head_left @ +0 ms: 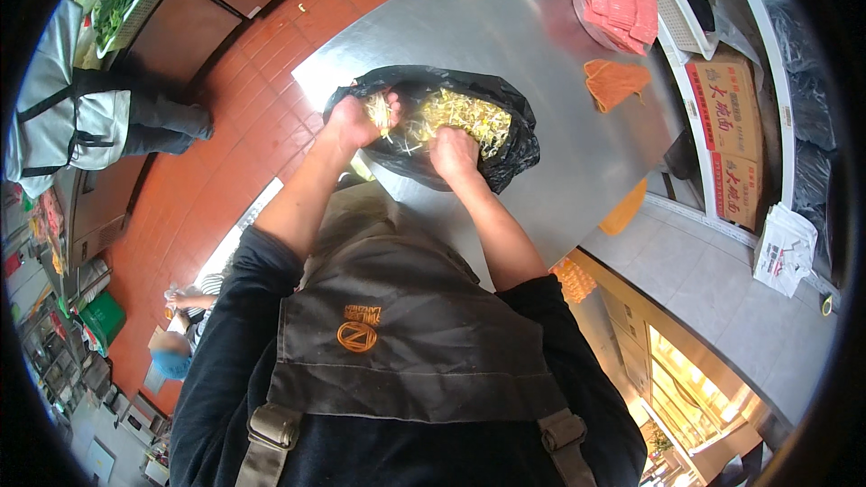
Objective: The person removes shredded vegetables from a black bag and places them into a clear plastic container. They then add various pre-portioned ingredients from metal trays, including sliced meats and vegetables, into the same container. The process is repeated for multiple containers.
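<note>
Bean sprouts point(494, 126) lie in a heap inside an open black plastic bag point(521, 146) on the metal table point(505, 27), right in front of the person. The left hand point(359, 121) grips a small bunch of them point(379, 114) above the bag's left side. The right hand point(454, 153) has its fingers curled at the heap's near edge; their tips are hidden, so I cannot tell whether they close on any.

As I judge it, the sorting by hand is under way and far from over: one bunch is lifted out, while most of the sprouts I can see sit loose in the bag.

Counting outward from the two hands, I make it one bag, one heap and one held bunch; single sprouts are too many to number. Farther along the table are one orange cloth point(616, 83) and one pink stack point(618, 4), its layers uncountable from here. Beyond stand one white basket point(678, 11) and two cardboard boxes point(729, 108).
</note>
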`<state>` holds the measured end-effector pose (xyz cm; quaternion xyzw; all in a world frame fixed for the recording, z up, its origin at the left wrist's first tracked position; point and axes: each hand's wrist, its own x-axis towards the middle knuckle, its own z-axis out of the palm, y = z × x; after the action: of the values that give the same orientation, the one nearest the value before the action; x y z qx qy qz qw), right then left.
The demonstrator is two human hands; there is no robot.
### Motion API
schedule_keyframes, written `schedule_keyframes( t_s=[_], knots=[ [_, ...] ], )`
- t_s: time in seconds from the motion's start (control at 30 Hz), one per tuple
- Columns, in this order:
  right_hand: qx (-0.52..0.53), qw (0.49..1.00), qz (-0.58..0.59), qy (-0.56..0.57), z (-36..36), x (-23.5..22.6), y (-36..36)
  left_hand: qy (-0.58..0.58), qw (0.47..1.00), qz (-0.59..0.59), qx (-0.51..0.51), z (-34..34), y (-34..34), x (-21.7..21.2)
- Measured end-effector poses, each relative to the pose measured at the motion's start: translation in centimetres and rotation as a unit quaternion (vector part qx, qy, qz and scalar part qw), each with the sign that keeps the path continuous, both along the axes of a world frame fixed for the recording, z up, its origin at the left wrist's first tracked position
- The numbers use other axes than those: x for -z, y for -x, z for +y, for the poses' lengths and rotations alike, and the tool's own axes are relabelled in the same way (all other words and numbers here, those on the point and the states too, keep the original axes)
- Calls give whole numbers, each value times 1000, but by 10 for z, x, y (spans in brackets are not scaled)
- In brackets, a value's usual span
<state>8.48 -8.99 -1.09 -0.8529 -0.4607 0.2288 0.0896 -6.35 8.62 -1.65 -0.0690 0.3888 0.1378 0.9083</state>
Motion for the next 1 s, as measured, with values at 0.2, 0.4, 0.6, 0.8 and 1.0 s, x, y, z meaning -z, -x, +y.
schedule_keyframes(
  t_s=[0.2, 0.4, 0.6, 0.8, 1.0],
  knots=[
    [58, 995, 35, -77, -6, -14, -29, 45, 998, -1, -32, -1, 2, -20],
    [-73, 980, 166, -76, 8, -18, -1, -38, 999, 19, 21, -6, 2, -13],
    [-100, 994, 53, -8, 8, -9, 26, -46, 998, 34, 22, -9, 3, -7],
    [25, 977, 189, -91, -7, 8, -6, -46, 998, 36, 19, -7, 4, -7],
    [196, 894, 385, -118, 3, -30, -29, -34, 999, 14, 36, -17, -6, 0]
  ],
)
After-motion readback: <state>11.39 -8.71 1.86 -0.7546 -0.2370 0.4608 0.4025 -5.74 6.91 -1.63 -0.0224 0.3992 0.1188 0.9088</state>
